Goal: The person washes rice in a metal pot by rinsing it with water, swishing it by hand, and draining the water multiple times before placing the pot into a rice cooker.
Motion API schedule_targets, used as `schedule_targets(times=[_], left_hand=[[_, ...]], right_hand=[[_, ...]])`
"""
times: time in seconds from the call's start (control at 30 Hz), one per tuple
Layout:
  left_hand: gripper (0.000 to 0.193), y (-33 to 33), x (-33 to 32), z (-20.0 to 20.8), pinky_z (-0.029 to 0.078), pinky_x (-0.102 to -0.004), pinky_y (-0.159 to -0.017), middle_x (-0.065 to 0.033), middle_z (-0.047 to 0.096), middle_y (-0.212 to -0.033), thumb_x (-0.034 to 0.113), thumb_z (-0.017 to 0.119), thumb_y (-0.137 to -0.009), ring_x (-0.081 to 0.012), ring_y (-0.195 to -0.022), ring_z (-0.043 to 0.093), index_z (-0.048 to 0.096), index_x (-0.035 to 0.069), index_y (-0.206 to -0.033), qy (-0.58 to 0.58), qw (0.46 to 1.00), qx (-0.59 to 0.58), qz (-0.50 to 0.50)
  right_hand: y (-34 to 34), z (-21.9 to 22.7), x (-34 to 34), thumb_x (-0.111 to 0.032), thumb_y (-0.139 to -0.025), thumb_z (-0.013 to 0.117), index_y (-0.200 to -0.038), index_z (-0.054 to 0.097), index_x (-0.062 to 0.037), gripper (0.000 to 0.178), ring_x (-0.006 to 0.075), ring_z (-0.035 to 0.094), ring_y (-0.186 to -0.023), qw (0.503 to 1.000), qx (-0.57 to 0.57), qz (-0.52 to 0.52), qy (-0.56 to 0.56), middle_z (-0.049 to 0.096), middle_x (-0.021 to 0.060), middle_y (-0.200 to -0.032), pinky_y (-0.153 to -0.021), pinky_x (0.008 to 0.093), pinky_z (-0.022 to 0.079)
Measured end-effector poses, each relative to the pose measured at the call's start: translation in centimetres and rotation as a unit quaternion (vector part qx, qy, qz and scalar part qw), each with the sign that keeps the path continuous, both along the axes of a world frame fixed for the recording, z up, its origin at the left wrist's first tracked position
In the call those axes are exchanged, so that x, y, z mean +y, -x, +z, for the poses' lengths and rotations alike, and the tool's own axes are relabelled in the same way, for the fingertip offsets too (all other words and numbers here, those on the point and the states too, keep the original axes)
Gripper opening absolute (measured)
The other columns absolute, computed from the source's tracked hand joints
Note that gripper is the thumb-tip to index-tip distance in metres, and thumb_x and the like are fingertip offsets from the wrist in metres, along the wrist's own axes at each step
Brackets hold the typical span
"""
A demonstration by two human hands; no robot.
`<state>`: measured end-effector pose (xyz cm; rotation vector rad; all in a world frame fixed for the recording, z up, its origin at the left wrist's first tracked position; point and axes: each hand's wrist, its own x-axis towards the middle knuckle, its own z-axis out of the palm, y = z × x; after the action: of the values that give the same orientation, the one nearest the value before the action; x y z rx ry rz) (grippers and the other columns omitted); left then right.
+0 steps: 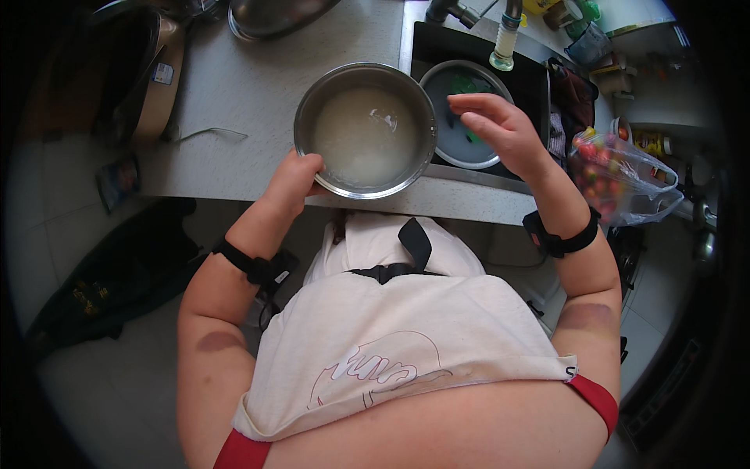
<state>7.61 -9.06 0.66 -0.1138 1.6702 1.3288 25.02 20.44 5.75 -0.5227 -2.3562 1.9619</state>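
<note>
A round steel pot [422, 144] sits at the counter's front edge, with cloudy whitish water and pale grains that look like rice [363, 137] inside. My left hand [293, 184] grips the pot's near-left side, its thumb at the rim and the other fingers mostly hidden beneath. Held in the air right of the pot, my right hand [508, 134] is empty, its fingers stretched out and slightly bent. Below it, in the black sink [535, 90], stands a metal basin [504, 84] of greyish water with green pieces [465, 84] in it.
A faucet [506, 43] reaches over the sink. Left on the counter [234, 86] are a brown appliance [160, 82] and a thin wire-like piece [211, 131]; a dark metal pan or lid [281, 14] lies at the back. A plastic bag of reddish round fruit [601, 176] hangs right.
</note>
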Motion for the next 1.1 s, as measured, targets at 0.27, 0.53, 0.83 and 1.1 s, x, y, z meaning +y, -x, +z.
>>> schedule_targets(times=[0.27, 0.53, 0.83, 1.1], left_hand=[[0.034, 1.6, -0.5, 0.0, 0.06, -0.0361, -0.066, -0.0117, 0.064, -0.089, 0.012, 0.048, -0.082, -0.0201, -0.072, 0.066, 0.059, -0.003, -0.111, -0.044, 0.996, 0.044, -0.057], [0.04, 2.2, -1.3, -5.3, 0.051, -0.0446, -0.08, -0.0285, 0.066, -0.091, 0.022, 0.049, -0.078, -0.0431, -0.093, 0.064, 0.063, -0.005, -0.104, 0.014, 0.954, 0.284, -0.095], [0.042, 2.3, -1.2, -6.2, 0.046, -0.0484, -0.091, -0.0321, 0.064, -0.103, 0.024, 0.048, -0.078, -0.0499, -0.102, 0.058, 0.064, -0.003, -0.106, 0.025, 0.956, 0.276, -0.098], [0.043, 2.1, -1.2, -5.7, 0.046, -0.0477, -0.091, -0.0308, 0.064, -0.104, 0.024, 0.048, -0.078, -0.0495, -0.103, 0.058, 0.063, -0.002, -0.108, 0.013, 0.957, 0.277, -0.088]], right_hand=[[11.5, -0.9, -8.5, -0.02, -0.087, 0.065, -0.133, 0.056, -0.0083, 0.048, 0.0304, 0.056, -0.121, 0.856, -0.054, 0.329, -0.395, 0.052, 0.0182, -0.138, -0.102, 0.0402, 0.046], [15.2, -4.7, -13.1, -0.022, -0.09, 0.054, -0.126, 0.063, -0.0188, 0.038, 0.0277, 0.055, -0.121, 0.633, -0.086, 0.485, -0.598, 0.056, 0.0107, -0.13, -0.089, 0.0437, 0.05], [11.7, -4.4, -10.7, -0.016, -0.084, 0.058, -0.123, 0.064, -0.0134, 0.04, 0.0341, 0.066, -0.105, 0.667, -0.179, 0.406, -0.599, 0.056, 0.0168, -0.132, -0.085, 0.0433, 0.055], [11.2, -2.6, -12.7, -0.022, -0.088, 0.051, -0.113, 0.065, -0.0105, 0.031, 0.0364, 0.065, -0.097, 0.634, -0.291, 0.541, -0.47, 0.066, 0.0192, -0.109, -0.086, 0.0454, 0.052]])
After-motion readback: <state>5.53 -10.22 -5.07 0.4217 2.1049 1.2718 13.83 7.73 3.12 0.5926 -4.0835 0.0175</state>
